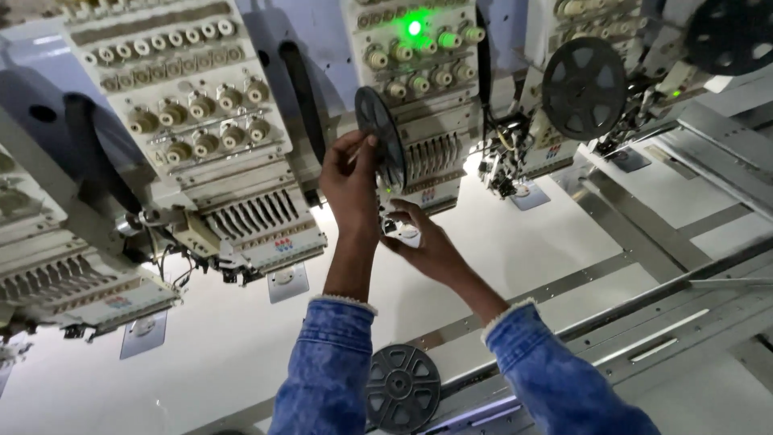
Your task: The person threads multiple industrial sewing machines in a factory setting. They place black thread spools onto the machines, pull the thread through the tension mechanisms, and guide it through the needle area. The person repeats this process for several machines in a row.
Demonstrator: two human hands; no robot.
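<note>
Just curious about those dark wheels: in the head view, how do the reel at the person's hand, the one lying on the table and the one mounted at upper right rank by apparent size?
1. Mounted reel
2. Table reel, close to it; nearness makes that unsure.
3. Held reel, edge-on, looks narrowest.

The reel [381, 133] pinched in the left hand [350, 181] looks like dark, matt plastic with spoked cut-outs, and so do the spare reel [402, 388] lying on the table [241, 354] and the mounted reel [583, 88] on the next head. The embroidery head [419, 97] has a cream, smooth casing, seemingly painted, with dull brass-coloured tension knobs [201, 105]. The table is smooth and pale, faintly glossy under the lamps, crossed by brushed grey metal rails [628, 258]. Both sleeves [326, 370] are blue denim cloth, mottled and coarse, with frayed pale cuffs.
</note>
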